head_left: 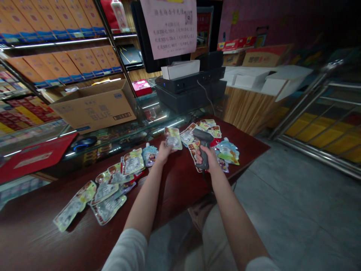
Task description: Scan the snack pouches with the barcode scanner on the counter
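My left hand (164,151) grips the lower edge of a flat, shiny plastic packet (173,138) and holds it up over the dark red table (172,188). In my right hand (208,160) is a grey handheld barcode scanner (203,145), its head angled left toward that packet. Several similar packets (104,192) lie overlapping on the table to the left, beside a blue spouted pouch (149,154). More packets (188,133) lie behind and under the scanner. Right of the scanner is another blue and green pouch (228,151). Print on the packets is too blurred to read.
Behind the table runs a glass display counter (163,122) with an open cardboard box (96,107), a computer mouse (84,143) and a red folder (42,156). A black register and monitor (146,41) stand at the back. Metal railings (318,146) are at right.
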